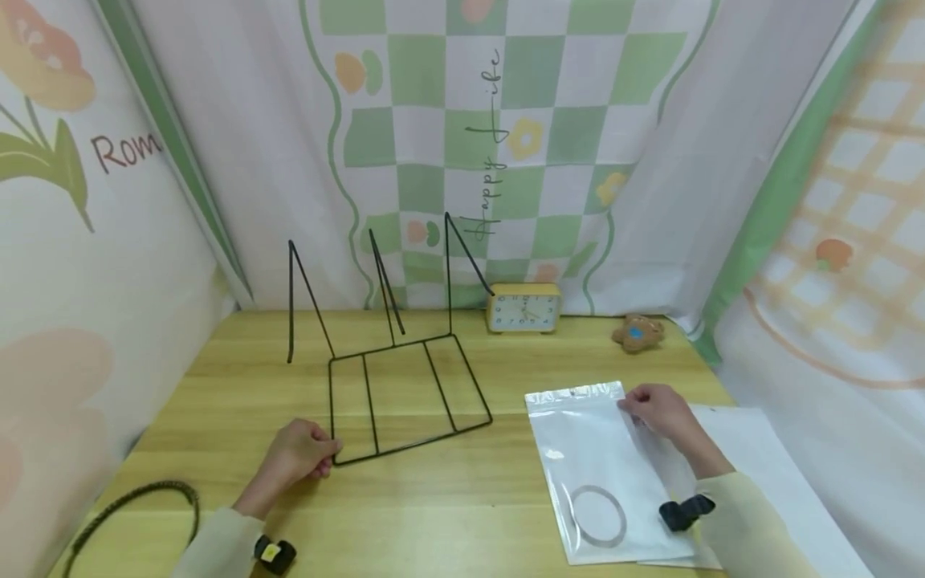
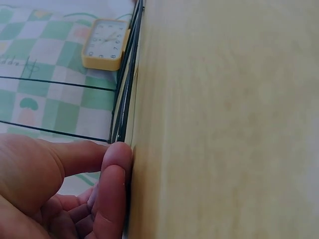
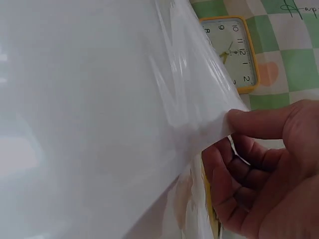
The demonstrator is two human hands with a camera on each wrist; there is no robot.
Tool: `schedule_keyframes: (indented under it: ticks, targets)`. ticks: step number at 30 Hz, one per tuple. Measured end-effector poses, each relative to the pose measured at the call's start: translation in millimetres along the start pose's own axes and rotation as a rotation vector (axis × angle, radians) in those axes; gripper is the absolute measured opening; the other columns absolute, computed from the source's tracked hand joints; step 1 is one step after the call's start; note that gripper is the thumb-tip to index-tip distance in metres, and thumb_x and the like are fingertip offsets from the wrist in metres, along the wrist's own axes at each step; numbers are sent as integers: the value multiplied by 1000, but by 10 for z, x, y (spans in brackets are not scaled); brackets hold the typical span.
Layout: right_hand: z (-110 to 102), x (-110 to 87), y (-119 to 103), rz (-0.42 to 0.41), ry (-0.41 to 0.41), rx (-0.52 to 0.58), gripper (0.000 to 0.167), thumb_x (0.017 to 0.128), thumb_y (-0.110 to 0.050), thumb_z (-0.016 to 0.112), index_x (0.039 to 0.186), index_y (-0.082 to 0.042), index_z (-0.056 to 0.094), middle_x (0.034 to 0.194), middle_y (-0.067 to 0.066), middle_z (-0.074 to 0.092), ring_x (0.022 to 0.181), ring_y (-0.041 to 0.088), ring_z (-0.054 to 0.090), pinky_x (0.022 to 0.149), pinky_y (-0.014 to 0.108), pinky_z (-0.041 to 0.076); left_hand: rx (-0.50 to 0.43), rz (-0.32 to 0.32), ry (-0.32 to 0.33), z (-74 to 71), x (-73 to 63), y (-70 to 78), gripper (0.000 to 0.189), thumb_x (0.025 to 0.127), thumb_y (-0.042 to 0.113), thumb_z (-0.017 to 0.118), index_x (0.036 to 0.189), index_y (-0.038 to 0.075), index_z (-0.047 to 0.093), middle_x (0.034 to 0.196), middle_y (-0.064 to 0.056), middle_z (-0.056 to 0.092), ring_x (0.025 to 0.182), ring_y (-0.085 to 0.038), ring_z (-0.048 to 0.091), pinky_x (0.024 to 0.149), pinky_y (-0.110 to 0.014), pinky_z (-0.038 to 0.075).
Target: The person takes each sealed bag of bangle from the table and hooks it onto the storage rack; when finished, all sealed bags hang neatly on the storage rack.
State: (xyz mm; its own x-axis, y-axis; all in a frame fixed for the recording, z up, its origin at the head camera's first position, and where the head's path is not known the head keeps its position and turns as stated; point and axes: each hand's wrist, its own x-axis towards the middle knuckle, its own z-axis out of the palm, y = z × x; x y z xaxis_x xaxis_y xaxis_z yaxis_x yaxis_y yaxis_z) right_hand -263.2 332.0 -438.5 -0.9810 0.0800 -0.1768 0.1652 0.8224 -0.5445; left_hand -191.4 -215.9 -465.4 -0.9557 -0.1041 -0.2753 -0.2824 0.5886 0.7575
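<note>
Wire rack (image 1: 393,346) pinched in left hand (image 1: 299,449), slick zip pouch (image 1: 592,457) in right hand (image 1: 661,413); tugging could slip the pouch free.

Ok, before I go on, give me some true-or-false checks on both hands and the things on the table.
1. The left hand pinches a corner of the wire rack. True.
2. The right hand grips an edge of the white bag. True.
3. The white bag lies on the wire rack. False: they are apart.
4. In the head view, the yellow clock is left of the brown toy. True.
5. The left hand holds the brown toy. False: it rests near the table's back.
</note>
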Motion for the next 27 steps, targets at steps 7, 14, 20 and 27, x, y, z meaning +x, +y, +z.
schedule_keyframes:
  ticks: [7,14,20,27]
  targets:
    - [8,-53,-122,-91,-68,246,29,101,-21,54,114,5,55,106,15,61,96,25,58,78,36,58,-22,5,-1,8,21,-13,21,90,10,68,70,3,65,62,-8,63,52,-16,61,46,-23,51]
    - [-8,-109,-268,-100,-75,270,37,102,-19,52,129,6,52,116,21,62,100,27,60,78,36,58,-39,10,3,18,26,-16,21,90,10,68,71,3,64,62,-8,63,53,-16,61,46,-23,51]
    - [-1,-128,-281,-68,-60,264,41,103,-28,51,129,3,53,117,19,62,100,26,61,79,37,59,-38,-2,0,12,18,-19,20,91,11,68,72,4,64,64,-8,63,54,-16,61,47,-24,52]
    - [1,-148,-337,-53,5,256,42,100,-34,57,118,3,62,100,12,66,84,20,61,71,29,57,-52,-2,8,-4,2,-34,19,90,12,69,74,3,65,64,-8,63,55,-17,61,48,-24,52]
